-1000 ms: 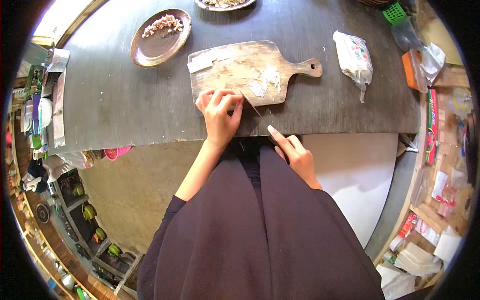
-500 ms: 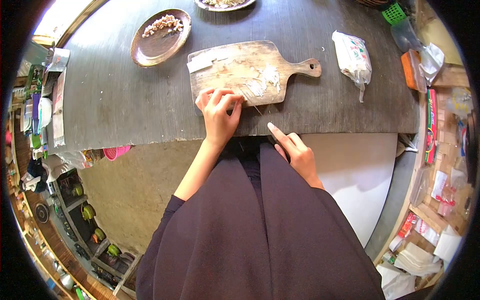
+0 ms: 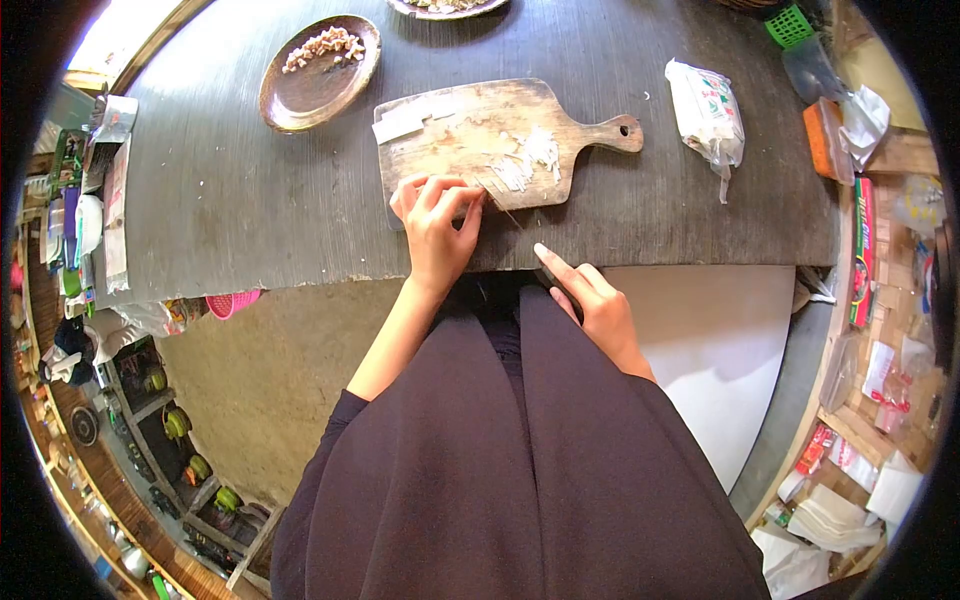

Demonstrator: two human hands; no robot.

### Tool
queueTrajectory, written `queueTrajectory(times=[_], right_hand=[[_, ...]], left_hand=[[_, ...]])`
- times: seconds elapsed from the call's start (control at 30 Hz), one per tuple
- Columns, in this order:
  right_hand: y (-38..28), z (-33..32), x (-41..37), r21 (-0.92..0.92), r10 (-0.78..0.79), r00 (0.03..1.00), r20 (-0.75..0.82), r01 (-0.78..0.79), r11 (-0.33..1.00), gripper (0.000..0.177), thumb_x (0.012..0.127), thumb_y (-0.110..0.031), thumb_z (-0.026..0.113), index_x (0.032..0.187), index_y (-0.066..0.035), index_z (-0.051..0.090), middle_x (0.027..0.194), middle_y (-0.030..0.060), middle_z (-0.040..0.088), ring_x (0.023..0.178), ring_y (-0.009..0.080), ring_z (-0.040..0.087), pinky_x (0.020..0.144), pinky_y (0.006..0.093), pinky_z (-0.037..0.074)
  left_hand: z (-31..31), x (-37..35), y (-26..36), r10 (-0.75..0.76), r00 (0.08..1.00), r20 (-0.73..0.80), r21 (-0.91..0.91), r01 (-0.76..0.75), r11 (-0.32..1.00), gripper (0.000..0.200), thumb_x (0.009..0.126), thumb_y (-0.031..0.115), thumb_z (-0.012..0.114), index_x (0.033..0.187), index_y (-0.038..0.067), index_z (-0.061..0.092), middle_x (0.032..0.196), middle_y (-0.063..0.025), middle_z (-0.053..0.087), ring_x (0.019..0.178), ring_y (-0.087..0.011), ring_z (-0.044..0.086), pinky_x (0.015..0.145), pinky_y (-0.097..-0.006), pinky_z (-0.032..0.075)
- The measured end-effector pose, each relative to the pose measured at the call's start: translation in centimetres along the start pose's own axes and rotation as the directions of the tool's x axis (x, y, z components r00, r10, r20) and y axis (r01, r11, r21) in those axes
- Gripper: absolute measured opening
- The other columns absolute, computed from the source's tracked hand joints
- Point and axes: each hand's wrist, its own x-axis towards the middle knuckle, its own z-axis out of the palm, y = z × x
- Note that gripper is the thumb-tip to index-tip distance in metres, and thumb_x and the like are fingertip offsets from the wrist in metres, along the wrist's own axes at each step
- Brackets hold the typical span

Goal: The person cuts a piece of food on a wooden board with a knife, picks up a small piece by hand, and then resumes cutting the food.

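A wooden cutting board (image 3: 470, 140) with a handle lies on the dark table. White cut strips (image 3: 528, 160) are gathered on its right half, and larger flat white pieces (image 3: 400, 124) lie at its upper left. My left hand (image 3: 440, 225) rests at the board's near edge, its fingers bent and pressed together; what they hold is hidden. Just to the right of those fingertips, a thin knife (image 3: 508, 214) shows almost edge-on. My right hand (image 3: 598, 305) is closed round its dark handle, below the table edge, index finger stretched along the top.
A brown plate (image 3: 305, 100) with small chopped pieces (image 3: 328, 47) stands at the upper left. Another dish (image 3: 450, 8) is cut off at the top. To the right lie a white plastic packet (image 3: 705, 115), an orange-sided container (image 3: 826, 140) and a green basket (image 3: 789, 27).
The hands stay almost in place. My left fingertips have shifted very slightly left, and the knife has moved only a little. The board and plate look unchanged.
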Motion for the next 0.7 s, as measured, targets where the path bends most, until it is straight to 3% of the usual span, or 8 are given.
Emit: queueTrajectory(times=[0.4, 0.5, 0.57, 0.7], right_hand=[[0.3, 2.4, -0.1, -0.021, 0.002, 0.998, -0.058, -0.003, 1.000, 0.060, 0.096, -0.020, 0.069, 0.152, -0.036, 0.052, 0.086, 0.0070, 0.057, 0.067, 0.0294, 0.067, 0.061, 0.0421, 0.057], [0.5, 2.1, -0.8, 0.041, 0.040, 0.998, -0.045, -0.038, 0.998, 0.057, 0.095, -0.010, 0.068, 0.148, -0.030, 0.058, 0.089, 0.0091, 0.060, 0.070, 0.0304, 0.064, 0.067, 0.0420, 0.055], [1.0, 1.9, -1.2, -0.019, -0.026, 0.994, -0.110, 0.024, 1.000, 0.060, 0.094, -0.019, 0.073, 0.149, -0.036, 0.055, 0.086, 0.0037, 0.058, 0.064, 0.0256, 0.065, 0.060, 0.0407, 0.057], [1.0, 1.4, -1.0, -0.060, -0.027, 0.995, -0.099, 0.021, 0.998, 0.060, 0.094, -0.018, 0.072, 0.149, -0.036, 0.056, 0.086, 0.0042, 0.058, 0.064, 0.0261, 0.064, 0.060, 0.0406, 0.057]], left_hand=[[-0.1, 0.3, 0.4, -0.007, 1.000, -0.019, 0.007, 0.007, 1.000, 0.017, 0.076, 0.009, 0.083, 0.089, 0.015, 0.075, 0.098, 0.0005, 0.070, 0.107, -0.0296, 0.057, 0.098, -0.0433, 0.036], [-0.2, 0.3, 0.4, -0.013, 1.000, -0.018, -0.012, 0.013, 1.000, 0.017, 0.076, 0.009, 0.083, 0.089, 0.015, 0.075, 0.098, 0.0006, 0.070, 0.107, -0.0293, 0.057, 0.099, -0.0432, 0.036], [-0.1, 0.2, 0.3, -0.006, 1.000, -0.020, -0.002, 0.006, 1.000, 0.016, 0.076, 0.010, 0.083, 0.089, 0.015, 0.075, 0.097, 0.0008, 0.070, 0.106, -0.0292, 0.057, 0.099, -0.0430, 0.036], [0.0, 0.2, 0.3, 0.003, 0.999, -0.033, 0.001, -0.003, 1.000, 0.014, 0.077, 0.011, 0.083, 0.088, 0.015, 0.075, 0.096, 0.0007, 0.070, 0.106, -0.0292, 0.057, 0.098, -0.0429, 0.036]])
